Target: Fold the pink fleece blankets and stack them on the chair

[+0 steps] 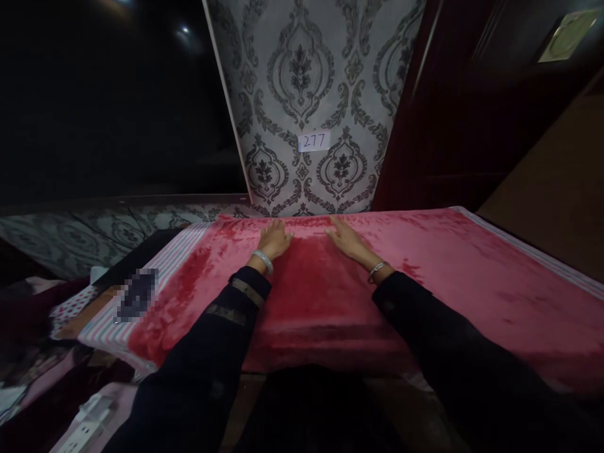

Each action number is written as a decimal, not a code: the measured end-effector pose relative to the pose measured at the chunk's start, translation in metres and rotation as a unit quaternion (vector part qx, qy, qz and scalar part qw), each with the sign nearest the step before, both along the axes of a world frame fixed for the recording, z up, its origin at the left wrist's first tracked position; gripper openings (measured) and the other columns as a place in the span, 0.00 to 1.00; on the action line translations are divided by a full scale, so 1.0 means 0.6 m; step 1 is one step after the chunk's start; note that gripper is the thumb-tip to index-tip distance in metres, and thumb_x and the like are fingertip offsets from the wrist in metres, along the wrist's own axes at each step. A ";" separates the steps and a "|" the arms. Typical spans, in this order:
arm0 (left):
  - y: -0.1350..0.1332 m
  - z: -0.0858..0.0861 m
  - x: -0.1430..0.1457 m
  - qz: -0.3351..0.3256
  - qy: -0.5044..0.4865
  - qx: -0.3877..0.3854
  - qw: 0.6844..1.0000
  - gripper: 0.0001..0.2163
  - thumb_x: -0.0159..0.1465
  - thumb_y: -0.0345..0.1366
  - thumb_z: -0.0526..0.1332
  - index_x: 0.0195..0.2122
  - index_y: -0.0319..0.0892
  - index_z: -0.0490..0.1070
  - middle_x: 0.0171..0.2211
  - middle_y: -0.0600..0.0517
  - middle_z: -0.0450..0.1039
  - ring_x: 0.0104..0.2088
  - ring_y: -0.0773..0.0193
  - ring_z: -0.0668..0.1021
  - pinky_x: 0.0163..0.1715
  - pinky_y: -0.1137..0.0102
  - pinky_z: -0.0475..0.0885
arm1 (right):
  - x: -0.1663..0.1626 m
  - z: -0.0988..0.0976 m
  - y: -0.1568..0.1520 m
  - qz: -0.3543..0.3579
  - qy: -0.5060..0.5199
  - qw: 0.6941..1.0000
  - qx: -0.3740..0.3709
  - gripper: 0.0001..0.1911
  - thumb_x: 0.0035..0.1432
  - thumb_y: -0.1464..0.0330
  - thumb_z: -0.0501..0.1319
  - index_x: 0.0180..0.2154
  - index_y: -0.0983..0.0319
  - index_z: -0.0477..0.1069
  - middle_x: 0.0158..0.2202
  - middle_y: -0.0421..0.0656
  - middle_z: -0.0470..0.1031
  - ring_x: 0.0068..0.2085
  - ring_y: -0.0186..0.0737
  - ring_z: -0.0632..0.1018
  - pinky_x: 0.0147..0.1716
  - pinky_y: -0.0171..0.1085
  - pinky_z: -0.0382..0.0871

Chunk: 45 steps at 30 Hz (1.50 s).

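Note:
A plush red-pink blanket [425, 264] covers a table or bed in front of me. My left hand [274, 239] lies flat on it near the far edge, fingers stretched out, with a pale bangle on the wrist. My right hand [344, 238] lies flat too, a little to the right, fingers extended toward the far edge, a thin bracelet on the wrist. Both arms are in dark sleeves. Neither hand holds anything; the two palms press on the blanket's centre strip, about a hand's width apart.
A striped sheet [179, 245] shows under the blanket at its left edge. Behind stands a wall with grey damask wallpaper [302, 75] and a paper label reading 277 [314, 141]. A dark wooden door [472, 107] is at right. Cloths and a white power strip [87, 428] lie low left.

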State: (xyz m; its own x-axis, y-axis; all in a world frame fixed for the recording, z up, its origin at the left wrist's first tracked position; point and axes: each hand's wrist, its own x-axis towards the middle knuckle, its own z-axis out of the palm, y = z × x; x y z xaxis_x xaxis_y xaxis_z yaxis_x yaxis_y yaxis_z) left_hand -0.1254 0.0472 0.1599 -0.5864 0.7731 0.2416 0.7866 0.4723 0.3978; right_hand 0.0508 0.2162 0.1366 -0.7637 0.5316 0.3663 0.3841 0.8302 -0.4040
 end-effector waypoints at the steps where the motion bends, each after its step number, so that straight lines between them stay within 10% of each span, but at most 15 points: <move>1: 0.011 -0.013 0.010 0.004 0.040 -0.023 0.999 0.27 0.70 0.43 0.56 0.67 0.36 0.63 0.72 0.36 0.55 0.74 0.45 0.53 0.72 0.49 0.47 | -0.014 -0.010 -0.015 0.002 -0.028 0.999 0.030 0.32 0.72 0.60 0.47 0.71 0.68 0.56 0.71 0.55 0.59 0.71 0.53 0.61 0.67 0.52 0.59; 10: 0.020 -0.140 0.038 0.031 0.129 -0.175 0.976 0.30 0.74 0.46 0.45 0.73 0.37 0.53 0.74 0.41 0.53 0.74 0.49 0.54 0.72 0.45 0.44 | -0.028 -0.139 -0.038 -0.008 -0.122 0.986 0.116 0.30 0.74 0.55 0.45 0.70 0.58 0.60 0.71 0.49 0.60 0.72 0.53 0.58 0.69 0.59 0.49; 19: 0.014 -0.128 0.035 0.042 0.129 -0.164 0.977 0.30 0.74 0.48 0.44 0.73 0.40 0.54 0.73 0.43 0.55 0.74 0.49 0.55 0.72 0.45 0.44 | -0.020 -0.130 -0.021 -0.029 -0.141 0.984 0.103 0.30 0.74 0.56 0.44 0.71 0.58 0.60 0.72 0.49 0.60 0.71 0.53 0.59 0.69 0.59 0.49; 32: -0.078 -0.098 0.002 0.121 0.050 -0.231 0.964 0.32 0.73 0.48 0.41 0.76 0.44 0.43 0.77 0.47 0.38 0.75 0.45 0.50 0.68 0.40 0.54 | 0.127 -0.148 0.065 -0.169 -0.220 0.960 -0.043 0.33 0.73 0.55 0.39 0.75 0.55 0.47 0.76 0.49 0.46 0.72 0.53 0.58 0.65 0.59 0.60; 39: -0.113 -0.056 0.039 0.116 0.065 -0.243 0.961 0.32 0.73 0.48 0.46 0.75 0.36 0.49 0.75 0.40 0.44 0.75 0.44 0.50 0.70 0.41 0.51 | 0.171 -0.090 0.085 -0.145 -0.252 0.956 -0.033 0.34 0.72 0.53 0.47 0.74 0.56 0.50 0.75 0.51 0.48 0.73 0.57 0.56 0.65 0.62 0.59; 45: -0.140 -0.096 0.203 -0.086 0.159 -0.140 0.974 0.29 0.73 0.46 0.51 0.72 0.38 0.58 0.73 0.39 0.55 0.73 0.48 0.56 0.71 0.46 0.51 | 0.053 -0.021 -0.008 0.057 -0.186 0.979 0.067 0.34 0.73 0.56 0.47 0.74 0.62 0.51 0.75 0.52 0.49 0.74 0.50 0.53 0.70 0.50 0.54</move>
State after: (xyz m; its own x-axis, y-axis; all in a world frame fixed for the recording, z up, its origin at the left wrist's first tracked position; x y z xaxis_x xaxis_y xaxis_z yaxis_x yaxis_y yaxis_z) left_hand -0.0035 -0.0371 0.1024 -0.3718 0.9152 0.1556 0.9263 0.3768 -0.0029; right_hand 0.0826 0.2112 0.1240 -0.9086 0.4022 0.1124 0.3865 0.9118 -0.1385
